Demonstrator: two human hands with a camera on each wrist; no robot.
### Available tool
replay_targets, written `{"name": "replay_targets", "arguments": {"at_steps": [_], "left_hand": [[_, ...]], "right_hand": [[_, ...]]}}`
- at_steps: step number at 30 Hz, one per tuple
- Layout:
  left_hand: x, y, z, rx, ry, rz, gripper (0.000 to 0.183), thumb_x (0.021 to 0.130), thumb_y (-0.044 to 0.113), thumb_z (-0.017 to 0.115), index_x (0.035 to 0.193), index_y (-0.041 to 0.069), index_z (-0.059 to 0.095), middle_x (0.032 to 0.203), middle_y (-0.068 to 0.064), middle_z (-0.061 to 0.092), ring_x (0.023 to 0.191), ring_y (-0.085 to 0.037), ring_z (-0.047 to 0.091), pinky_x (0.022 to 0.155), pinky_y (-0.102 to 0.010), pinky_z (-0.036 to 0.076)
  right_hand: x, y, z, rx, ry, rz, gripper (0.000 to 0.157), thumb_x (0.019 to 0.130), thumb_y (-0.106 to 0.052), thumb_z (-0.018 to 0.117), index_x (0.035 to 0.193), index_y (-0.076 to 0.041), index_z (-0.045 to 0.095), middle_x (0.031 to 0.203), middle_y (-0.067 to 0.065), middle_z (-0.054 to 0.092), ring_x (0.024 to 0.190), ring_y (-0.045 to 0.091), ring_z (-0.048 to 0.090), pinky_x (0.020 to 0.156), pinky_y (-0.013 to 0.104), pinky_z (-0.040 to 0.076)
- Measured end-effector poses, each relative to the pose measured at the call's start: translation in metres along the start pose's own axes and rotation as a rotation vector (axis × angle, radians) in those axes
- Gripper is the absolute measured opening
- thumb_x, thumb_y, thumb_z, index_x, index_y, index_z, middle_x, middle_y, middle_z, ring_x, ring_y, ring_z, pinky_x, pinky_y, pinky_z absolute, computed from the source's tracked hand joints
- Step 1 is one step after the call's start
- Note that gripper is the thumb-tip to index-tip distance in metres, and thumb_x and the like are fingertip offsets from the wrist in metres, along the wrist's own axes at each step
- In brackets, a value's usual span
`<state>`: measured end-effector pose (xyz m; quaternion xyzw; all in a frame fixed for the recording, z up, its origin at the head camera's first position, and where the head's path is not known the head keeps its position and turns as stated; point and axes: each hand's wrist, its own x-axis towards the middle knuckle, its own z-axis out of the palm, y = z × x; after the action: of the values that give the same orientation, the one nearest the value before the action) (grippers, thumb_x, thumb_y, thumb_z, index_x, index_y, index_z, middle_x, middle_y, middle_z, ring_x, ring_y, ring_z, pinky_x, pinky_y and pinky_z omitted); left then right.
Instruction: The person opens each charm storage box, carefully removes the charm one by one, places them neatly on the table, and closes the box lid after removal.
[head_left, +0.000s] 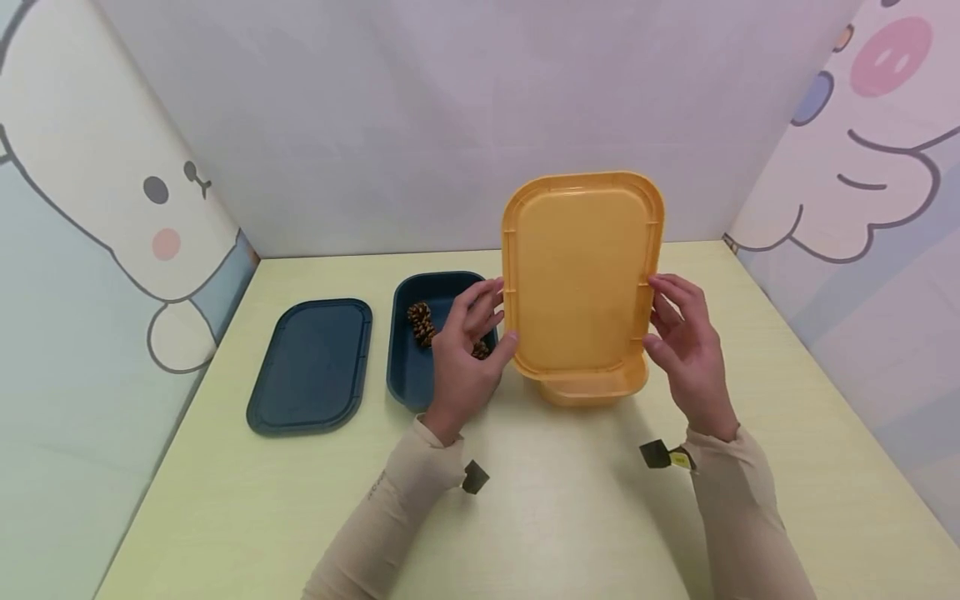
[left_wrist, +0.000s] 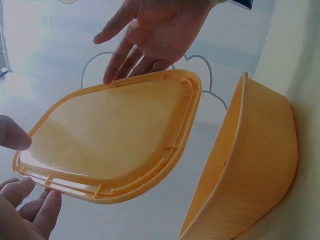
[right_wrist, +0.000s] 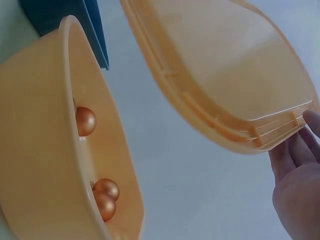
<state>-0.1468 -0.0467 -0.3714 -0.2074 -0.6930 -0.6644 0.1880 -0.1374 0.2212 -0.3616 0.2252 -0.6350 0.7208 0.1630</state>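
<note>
A yellow lid (head_left: 585, 275) is held up, inner face toward me, above a yellow box (head_left: 592, 392). My left hand (head_left: 468, 358) pinches the lid's left edge, thumb in front and fingers behind. On the opposite edge, the fingertips of my right hand (head_left: 688, 358) touch the rim; in the left wrist view that hand's (left_wrist: 162, 37) thumb stands apart from the lid. Several shiny copper-coloured balls (right_wrist: 86, 121) lie inside the yellow box (right_wrist: 35, 120), visible in the right wrist view. The lid hides most of the box in the head view.
Left of the yellow box stands a dark blue box (head_left: 405, 375) with pine cones (head_left: 422, 323) in it, partly behind my left hand. A dark blue lid (head_left: 311, 367) lies flat farther left on the pale table (head_left: 570, 517). Light fabric walls (head_left: 360, 125) surround the table.
</note>
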Motion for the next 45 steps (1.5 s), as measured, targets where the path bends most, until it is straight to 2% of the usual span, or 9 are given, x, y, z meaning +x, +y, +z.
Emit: {"name": "replay_targets", "arguments": {"at_steps": [5, 7, 10, 13, 16, 21, 30, 39, 45], "left_hand": [[-0.002, -0.001, -0.001, -0.084, -0.027, -0.053, 0.057, 0.093, 0.004, 0.064, 0.147, 0.008, 0.043, 0.154, -0.004, 0.051, 0.139, -0.014, 0.053, 0.110, -0.038, 0.048], [-0.002, -0.002, -0.001, -0.111, -0.034, -0.064, 0.058, 0.093, 0.004, 0.063, 0.147, 0.007, 0.042, 0.155, -0.004, 0.049, 0.140, -0.012, 0.051, 0.109, -0.037, 0.047], [-0.004, -0.003, -0.001, -0.140, -0.050, -0.072, 0.059, 0.093, 0.002, 0.062, 0.148, 0.004, 0.040, 0.157, -0.007, 0.046, 0.141, -0.014, 0.049, 0.109, -0.033, 0.046], [-0.005, -0.004, -0.001, -0.148, -0.061, -0.091, 0.060, 0.094, 0.001, 0.062, 0.149, 0.001, 0.039, 0.158, -0.009, 0.044, 0.141, -0.017, 0.048, 0.108, -0.029, 0.046], [-0.005, -0.004, -0.001, -0.146, -0.070, -0.116, 0.061, 0.094, 0.001, 0.063, 0.150, 0.002, 0.038, 0.158, -0.009, 0.044, 0.141, -0.018, 0.049, 0.108, -0.029, 0.046], [-0.005, -0.004, -0.002, -0.148, -0.079, -0.150, 0.061, 0.094, 0.001, 0.063, 0.149, 0.006, 0.039, 0.157, -0.008, 0.045, 0.142, -0.017, 0.048, 0.109, -0.028, 0.045], [-0.008, -0.005, -0.009, -0.143, -0.083, -0.158, 0.060, 0.095, -0.001, 0.061, 0.151, 0.003, 0.038, 0.157, -0.009, 0.046, 0.145, -0.017, 0.046, 0.112, -0.027, 0.043], [-0.013, -0.006, -0.033, -0.071, -0.037, -0.120, 0.064, 0.094, -0.005, 0.061, 0.153, 0.000, 0.036, 0.155, -0.014, 0.047, 0.144, -0.025, 0.047, 0.111, -0.029, 0.044], [-0.019, -0.011, -0.057, -0.077, -0.025, -0.156, 0.063, 0.096, -0.002, 0.061, 0.154, 0.004, 0.037, 0.157, -0.013, 0.045, 0.146, -0.023, 0.045, 0.112, -0.025, 0.043]], "right_hand": [[-0.001, 0.002, -0.002, -0.014, -0.002, 0.051, 0.061, 0.088, 0.020, 0.053, 0.146, 0.005, 0.043, 0.147, 0.009, 0.038, 0.123, 0.017, 0.062, 0.092, 0.018, 0.057], [-0.001, 0.004, -0.004, -0.029, -0.015, 0.078, 0.061, 0.089, 0.020, 0.055, 0.146, 0.002, 0.044, 0.139, 0.008, 0.048, 0.107, 0.012, 0.070, 0.082, 0.018, 0.060], [-0.002, 0.006, -0.008, -0.035, -0.043, 0.134, 0.062, 0.090, 0.018, 0.057, 0.148, -0.001, 0.043, 0.129, 0.006, 0.056, 0.089, 0.008, 0.074, 0.071, 0.021, 0.061], [-0.003, 0.008, -0.011, -0.040, -0.049, 0.184, 0.063, 0.091, 0.016, 0.058, 0.149, -0.003, 0.042, 0.129, 0.004, 0.055, 0.080, 0.007, 0.073, 0.069, 0.023, 0.061], [-0.002, 0.009, -0.012, 0.010, -0.062, 0.195, 0.063, 0.091, 0.018, 0.056, 0.149, -0.002, 0.041, 0.137, 0.006, 0.047, 0.084, 0.008, 0.074, 0.072, 0.026, 0.060], [-0.001, 0.013, -0.015, 0.112, -0.068, 0.203, 0.063, 0.090, 0.022, 0.053, 0.148, 0.002, 0.041, 0.133, 0.010, 0.049, 0.094, 0.012, 0.074, 0.074, 0.030, 0.061], [0.001, 0.020, -0.019, 0.146, -0.047, 0.217, 0.062, 0.089, 0.022, 0.053, 0.147, 0.004, 0.041, 0.133, 0.011, 0.049, 0.093, 0.013, 0.073, 0.075, 0.030, 0.061], [0.011, 0.030, -0.034, 0.157, -0.058, 0.252, 0.060, 0.091, 0.021, 0.051, 0.147, 0.004, 0.041, 0.135, 0.009, 0.050, 0.089, 0.012, 0.074, 0.072, 0.029, 0.060], [0.015, 0.033, -0.051, 0.120, -0.049, 0.298, 0.058, 0.092, 0.018, 0.053, 0.147, 0.000, 0.043, 0.135, 0.007, 0.052, 0.088, 0.011, 0.074, 0.073, 0.027, 0.061]]}}
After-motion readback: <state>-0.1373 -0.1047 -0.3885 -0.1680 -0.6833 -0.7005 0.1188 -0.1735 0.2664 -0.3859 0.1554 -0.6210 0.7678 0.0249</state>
